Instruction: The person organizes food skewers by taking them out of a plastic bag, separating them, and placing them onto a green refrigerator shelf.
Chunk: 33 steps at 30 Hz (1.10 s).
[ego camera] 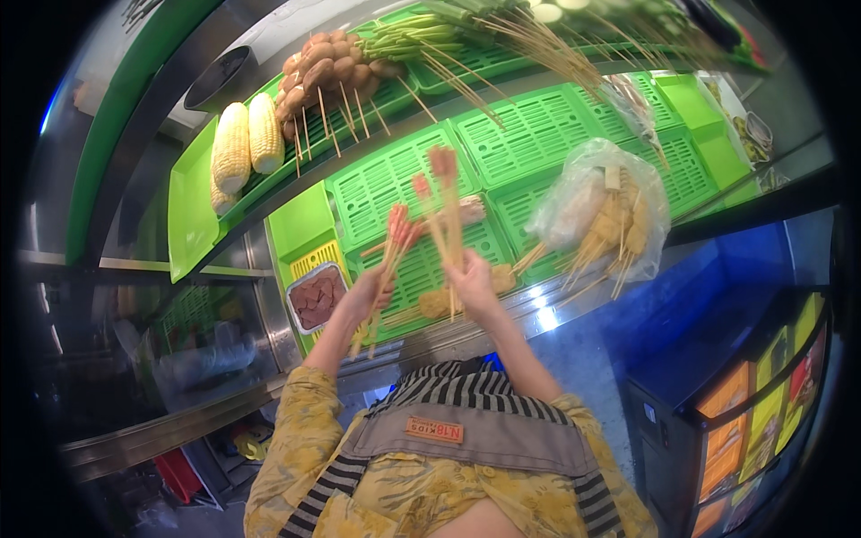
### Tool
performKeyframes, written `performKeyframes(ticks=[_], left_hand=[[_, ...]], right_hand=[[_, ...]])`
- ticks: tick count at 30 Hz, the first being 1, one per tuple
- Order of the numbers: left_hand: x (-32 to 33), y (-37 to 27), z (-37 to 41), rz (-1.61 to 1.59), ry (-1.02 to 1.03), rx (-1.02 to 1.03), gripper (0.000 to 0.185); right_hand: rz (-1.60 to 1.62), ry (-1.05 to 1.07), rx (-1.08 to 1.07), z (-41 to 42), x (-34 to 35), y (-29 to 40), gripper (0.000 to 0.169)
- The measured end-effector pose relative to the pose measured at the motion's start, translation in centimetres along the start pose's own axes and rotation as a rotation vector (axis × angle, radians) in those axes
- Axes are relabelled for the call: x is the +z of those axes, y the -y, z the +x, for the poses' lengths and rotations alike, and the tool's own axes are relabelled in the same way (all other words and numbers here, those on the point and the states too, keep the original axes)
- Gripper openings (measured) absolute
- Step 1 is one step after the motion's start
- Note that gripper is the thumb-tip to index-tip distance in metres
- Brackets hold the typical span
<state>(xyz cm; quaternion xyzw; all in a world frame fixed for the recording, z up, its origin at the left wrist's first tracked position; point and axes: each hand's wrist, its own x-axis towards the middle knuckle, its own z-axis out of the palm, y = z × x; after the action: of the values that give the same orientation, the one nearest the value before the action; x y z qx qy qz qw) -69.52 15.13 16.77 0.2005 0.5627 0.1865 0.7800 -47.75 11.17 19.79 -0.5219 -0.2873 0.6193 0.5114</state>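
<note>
My left hand [370,290] grips a bundle of bamboo skewers with red and pink food [401,225] at their tips. In my right hand [472,277] are more skewers, blurred, topped with reddish food pieces [442,163]. Both bundles point up and away over a green slotted tray [410,276]. Breaded golden pieces [435,304] lie on that tray near its front edge, partly behind my right hand. A pale pinkish piece [471,210] rests farther back. Left of my left hand is a foil container of dark red-brown slices [317,299].
An open clear plastic bag [649,252] with skewered tan pieces [615,225] lies right. On the raised shelf are corn cobs [232,144], skewered mushrooms [329,67] and green vegetables [410,37]. A metal counter edge [531,309] runs in front of me; a dark cabinet [693,376] stands right.
</note>
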Motion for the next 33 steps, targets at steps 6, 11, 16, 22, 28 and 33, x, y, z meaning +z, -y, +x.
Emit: performKeyframes(ticks=[6, 11, 16, 22, 28, 33], left_hand=[[5.6, 3.8, -1.0, -0.307, 0.003, 0.164, 0.05], [4.3, 4.4, -1.4, -0.032, -0.099, 0.242, 0.031], [3.3, -0.6, -6.4, 0.37, -0.25, 0.212, 0.024], [-0.1, -9.9, -3.9, 1.836, -0.542, 0.496, 0.043], [1.2, -15.0, 3.6, 2.414, -0.521, 0.584, 0.022], [5.1, -17.8, 8.9, 2.453, -0.484, 0.455, 0.014]], right_hand=[[-0.108, 0.201, 0.093, -4.1, 3.2, -4.6, 0.026], [-0.777, 0.387, -0.262, -5.0, 4.4, -5.5, 0.032], [-0.926, 0.641, -0.384, -5.8, 4.8, -1.6, 0.033], [-0.921, 0.524, -0.334, -5.4, 3.0, -3.8, 0.038], [-0.903, 0.539, -0.302, -5.9, 1.3, -6.2, 0.033], [-0.881, 0.535, -0.23, -6.4, 0.6, -7.3, 0.03]])
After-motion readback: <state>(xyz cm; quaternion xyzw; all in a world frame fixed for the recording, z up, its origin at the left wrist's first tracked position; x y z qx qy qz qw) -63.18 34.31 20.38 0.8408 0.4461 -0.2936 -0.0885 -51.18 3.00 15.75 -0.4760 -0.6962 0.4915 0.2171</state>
